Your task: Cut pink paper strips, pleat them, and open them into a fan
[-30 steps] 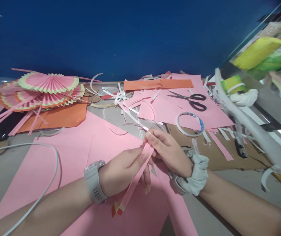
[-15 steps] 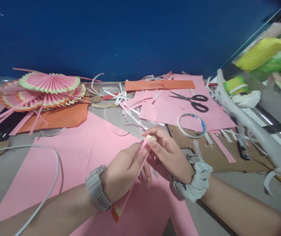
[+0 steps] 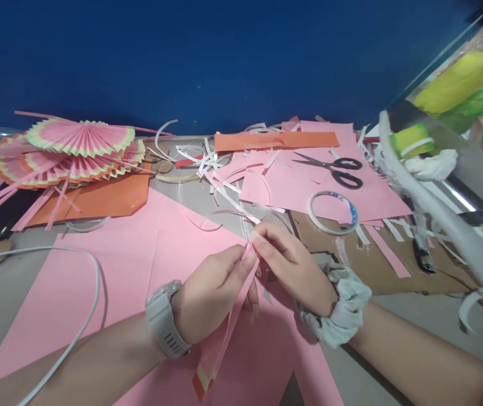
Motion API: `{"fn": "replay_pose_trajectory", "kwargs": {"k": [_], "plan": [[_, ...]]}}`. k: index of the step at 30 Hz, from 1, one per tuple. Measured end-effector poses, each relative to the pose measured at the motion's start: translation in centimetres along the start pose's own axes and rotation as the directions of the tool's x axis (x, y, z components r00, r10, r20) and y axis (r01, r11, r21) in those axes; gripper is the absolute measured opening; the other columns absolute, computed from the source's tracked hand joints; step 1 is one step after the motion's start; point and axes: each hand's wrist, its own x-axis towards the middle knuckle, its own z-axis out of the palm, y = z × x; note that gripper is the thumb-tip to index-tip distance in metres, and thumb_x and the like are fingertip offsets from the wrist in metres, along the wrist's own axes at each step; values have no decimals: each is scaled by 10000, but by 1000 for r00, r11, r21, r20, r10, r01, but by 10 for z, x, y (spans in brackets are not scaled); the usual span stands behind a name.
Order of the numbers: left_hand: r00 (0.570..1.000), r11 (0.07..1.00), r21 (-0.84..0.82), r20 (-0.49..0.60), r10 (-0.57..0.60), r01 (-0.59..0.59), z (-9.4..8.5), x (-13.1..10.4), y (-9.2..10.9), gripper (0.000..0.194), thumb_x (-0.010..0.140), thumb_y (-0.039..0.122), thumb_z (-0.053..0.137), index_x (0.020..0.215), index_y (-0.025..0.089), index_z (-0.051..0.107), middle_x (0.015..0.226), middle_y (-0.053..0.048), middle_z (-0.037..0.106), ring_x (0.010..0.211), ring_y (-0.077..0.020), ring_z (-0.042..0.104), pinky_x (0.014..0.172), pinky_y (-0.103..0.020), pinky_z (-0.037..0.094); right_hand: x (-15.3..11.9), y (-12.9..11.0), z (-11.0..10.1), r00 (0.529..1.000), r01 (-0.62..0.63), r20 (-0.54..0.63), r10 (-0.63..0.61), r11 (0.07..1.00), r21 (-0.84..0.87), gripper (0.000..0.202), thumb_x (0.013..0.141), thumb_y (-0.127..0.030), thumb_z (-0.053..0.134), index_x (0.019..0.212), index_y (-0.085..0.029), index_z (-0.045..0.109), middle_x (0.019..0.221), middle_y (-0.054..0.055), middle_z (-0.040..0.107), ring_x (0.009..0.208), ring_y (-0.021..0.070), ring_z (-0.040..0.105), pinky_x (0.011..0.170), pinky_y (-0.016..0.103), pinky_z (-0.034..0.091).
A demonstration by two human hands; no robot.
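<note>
Both hands meet over a large pink paper sheet [image 3: 110, 276]. My left hand [image 3: 214, 290], with a grey watch on its wrist, grips a folded pink paper strip [image 3: 229, 324] between thumb and fingers. Cream and orange bands show at the strip's lower end. My right hand [image 3: 286, 265], a pale scrunchie [image 3: 341, 304] round its wrist, pinches the strip's upper tip between thumb and index finger. Some fingers of both hands are hidden behind the paper and each other.
Pleated paper fans [image 3: 80, 138] with pink strips lie at back left on orange paper [image 3: 110, 197]. Black-handled scissors [image 3: 334, 166] rest on pink paper at back right. A tape roll [image 3: 333, 212] overlaps cardboard [image 3: 377, 265]. A white cable [image 3: 97, 282] crosses the left side.
My right fingers have closed more tightly at the strip's upper tip. The strip's lower end has opened out and hangs slightly lower. The view has shifted a little.
</note>
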Motion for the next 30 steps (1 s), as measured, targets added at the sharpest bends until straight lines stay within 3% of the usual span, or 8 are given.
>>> {"fn": "replay_pose_trajectory", "kwargs": {"k": [8,17,20,24,30], "plan": [[999,999,3,23,-33,33,0,-2,0,433,942,428,189,683,189,441,504,29,590,494,-110,541,641,-248,426,2,-1,-1,997,75,9,-75,985,-156,288,929,-286,335,656,-201,365,629,-36,384,598,107,380,571,249,332],[998,999,8,29,-46,46,0,-2,-1,432,947,410,186,672,186,432,475,40,573,476,-95,519,652,-242,418,-1,-1,0,1000,20,12,-18,977,-213,308,927,-317,321,641,-204,305,594,-46,342,555,103,393,539,244,326],[996,994,-93,74,-55,62,-1,-2,-3,417,941,421,202,690,185,437,478,37,559,445,-93,514,569,-229,425,-1,0,0,1000,19,3,-18,983,-180,300,924,-308,331,644,-201,329,598,-46,360,559,98,405,541,233,336],[991,967,-245,128,-42,73,-2,0,-8,366,938,396,236,725,180,442,503,24,556,396,-97,497,455,-221,414,1,1,-2,996,3,94,3,998,-67,254,905,-302,386,676,-193,413,627,-40,427,583,92,442,555,216,368],[978,938,-338,210,-12,84,-6,4,-10,349,935,389,251,755,165,450,498,7,568,392,-104,514,442,-224,436,2,1,-3,988,-46,150,37,997,61,254,904,-331,388,698,-190,430,612,-48,439,526,78,467,517,208,379]]}}
